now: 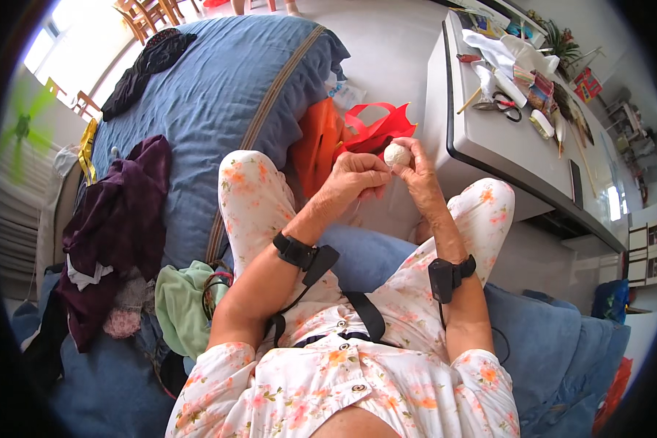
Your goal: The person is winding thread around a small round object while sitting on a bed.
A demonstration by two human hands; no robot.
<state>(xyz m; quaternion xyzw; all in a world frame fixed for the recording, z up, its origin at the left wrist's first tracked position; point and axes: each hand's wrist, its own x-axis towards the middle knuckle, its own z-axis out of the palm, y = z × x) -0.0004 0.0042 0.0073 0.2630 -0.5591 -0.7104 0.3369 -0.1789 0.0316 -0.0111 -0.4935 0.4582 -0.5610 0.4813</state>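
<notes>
A small white ball point(397, 155) with a rough, wound-looking surface is held up between my knees. My right hand point(420, 171) grips it between thumb and fingers. Close against its left side, my left hand point(359, 174) has thumb and forefinger pinched together on what looks like a thin pale thread point(356, 207). The strand hangs faintly below the left hand, and its end is hidden. Beyond my hands are a red bag point(380, 131) with a loop handle and an orange bag point(316, 142).
A light table point(503, 148) on the right bears scissors point(506, 107), white cloth point(498, 52), a tape roll point(542, 124) and thin sticks. A blue-covered seat point(208, 93) fills the left, with a purple garment point(120, 213) and a green cloth point(180, 306). Both forearms wear strapped black devices point(443, 280) with cables.
</notes>
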